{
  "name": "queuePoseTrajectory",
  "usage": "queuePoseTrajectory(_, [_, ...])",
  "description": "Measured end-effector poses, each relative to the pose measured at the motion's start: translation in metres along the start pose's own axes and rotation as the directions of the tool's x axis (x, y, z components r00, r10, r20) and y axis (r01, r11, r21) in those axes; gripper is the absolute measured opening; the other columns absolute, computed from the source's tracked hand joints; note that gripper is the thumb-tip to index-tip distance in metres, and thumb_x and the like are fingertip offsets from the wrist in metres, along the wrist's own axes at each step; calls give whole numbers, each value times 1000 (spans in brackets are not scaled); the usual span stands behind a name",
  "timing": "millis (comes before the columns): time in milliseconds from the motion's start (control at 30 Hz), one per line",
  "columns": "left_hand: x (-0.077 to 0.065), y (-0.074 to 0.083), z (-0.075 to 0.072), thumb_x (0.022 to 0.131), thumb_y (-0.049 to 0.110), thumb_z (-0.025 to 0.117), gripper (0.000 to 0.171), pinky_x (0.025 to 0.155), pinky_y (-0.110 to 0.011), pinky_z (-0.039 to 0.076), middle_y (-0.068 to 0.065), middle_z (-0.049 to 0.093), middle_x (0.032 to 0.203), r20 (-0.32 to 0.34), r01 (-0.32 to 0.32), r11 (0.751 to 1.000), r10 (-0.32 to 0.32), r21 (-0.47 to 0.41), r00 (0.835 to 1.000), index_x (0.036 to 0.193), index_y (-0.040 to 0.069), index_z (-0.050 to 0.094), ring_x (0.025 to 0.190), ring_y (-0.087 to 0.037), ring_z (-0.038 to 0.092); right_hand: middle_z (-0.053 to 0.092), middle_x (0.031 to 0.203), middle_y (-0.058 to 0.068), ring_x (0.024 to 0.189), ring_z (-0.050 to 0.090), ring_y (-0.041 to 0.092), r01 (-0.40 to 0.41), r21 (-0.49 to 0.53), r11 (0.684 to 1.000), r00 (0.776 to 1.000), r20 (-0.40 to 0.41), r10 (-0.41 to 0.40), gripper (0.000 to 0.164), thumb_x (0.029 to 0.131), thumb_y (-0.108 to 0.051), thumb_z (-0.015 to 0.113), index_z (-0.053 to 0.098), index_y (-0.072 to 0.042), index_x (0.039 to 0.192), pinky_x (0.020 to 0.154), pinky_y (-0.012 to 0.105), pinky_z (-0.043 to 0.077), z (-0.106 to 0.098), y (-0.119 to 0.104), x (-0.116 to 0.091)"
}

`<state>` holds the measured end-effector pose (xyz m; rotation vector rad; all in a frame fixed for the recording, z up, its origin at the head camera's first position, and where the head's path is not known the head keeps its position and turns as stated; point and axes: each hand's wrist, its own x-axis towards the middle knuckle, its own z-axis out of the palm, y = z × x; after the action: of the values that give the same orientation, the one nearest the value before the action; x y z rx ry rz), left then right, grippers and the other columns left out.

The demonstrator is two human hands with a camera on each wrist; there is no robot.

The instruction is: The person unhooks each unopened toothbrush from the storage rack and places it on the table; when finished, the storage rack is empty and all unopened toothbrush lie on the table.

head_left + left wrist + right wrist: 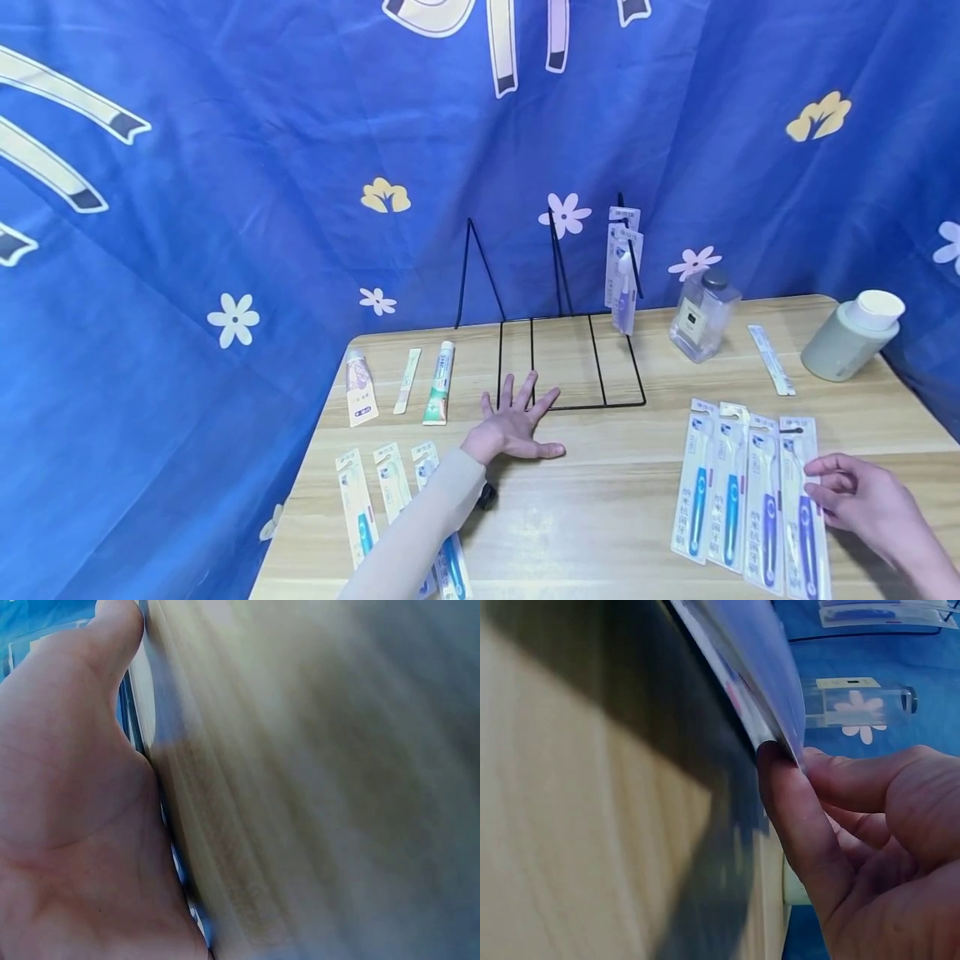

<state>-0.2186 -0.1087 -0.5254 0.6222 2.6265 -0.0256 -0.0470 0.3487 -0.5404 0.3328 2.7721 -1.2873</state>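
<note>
On the right of the table, my right hand point(862, 500) pinches the right edge of a packaged toothbrush point(807, 542) with a purple handle. In the right wrist view, thumb and finger meet on the thin edge of that pack point(769, 667). Three more packaged toothbrushes point(729, 492) lie side by side to its left, two with blue handles and one purple. My left hand point(513, 429) is palm down with fingers spread, just in front of a black wire rack point(570, 407). It holds nothing. Two toothbrush packs point(624, 287) hang from the rack's right hook.
Several toothbrush packs point(356, 508) lie at front left, partly under my left sleeve point(427, 529). Behind them are a toothpaste tube point(440, 383), a slim sachet point(407, 381) and a purple-white tube point(360, 387). A clear bottle point(701, 321), a narrow packet point(771, 358) and a green-grey bottle point(843, 342) are at back right.
</note>
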Motion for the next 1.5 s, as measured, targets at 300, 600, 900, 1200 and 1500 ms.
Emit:
queuePoseTrajectory(300, [0, 1, 0, 81, 89, 47, 100, 116, -79, 6, 3, -23, 171, -5, 2, 1000, -2, -3, 1000, 159, 53, -4, 157, -41, -16, 72, 77, 1, 61, 60, -1, -8, -121, 993, 1000, -4, 8, 26, 87, -6, 75, 63, 8, 105, 56, 23, 54, -1, 1, 2])
queuePoseTrajectory(600, [0, 1, -1, 81, 89, 47, 100, 116, -79, 5, 3, -23, 170, 1, 0, 1000, 0, -6, 1000, 159, 52, -4, 157, -41, -17, 61, 69, -5, 63, 50, 11, 81, -370, 925, 992, -58, -110, 25, 81, -26, 83, 63, -11, 77, 57, 27, 34, -9, 0, 10])
queuePoseTrajectory(900, [-2, 1, 0, 82, 89, 47, 100, 117, -78, 7, 3, -23, 170, 1, 7, 1000, -7, 0, 1000, 159, 52, -4, 157, -41, -16, 71, 81, 6, 69, 60, 17, 242, -348, 906, 949, -109, -296, 26, 89, -30, 77, 72, -6, 96, 60, 31, 42, -13, -80, 53])
queuePoseTrajectory(1200, [-2, 2, -1, 82, 88, 47, 100, 117, -78, 6, 3, -23, 171, -1, 0, 1000, 0, -9, 1000, 159, 52, -3, 157, -40, -16, 60, 139, 24, 119, 60, 50, 635, -165, 755, 740, -151, -656, 18, 86, -9, 78, 74, -7, 103, 96, 67, 47, 20, -178, 110])
queuePoseTrajectory(1500, [-3, 1, -1, 82, 89, 47, 99, 117, -78, 6, 2, -21, 171, -6, 3, 1000, -3, -5, 1000, 159, 52, -3, 157, -40, -16, 61, 135, 28, 122, 58, 51, 667, -72, 742, 707, -254, -660, 19, 84, -3, 76, 73, -4, 102, 103, 62, 45, 56, -232, 156])
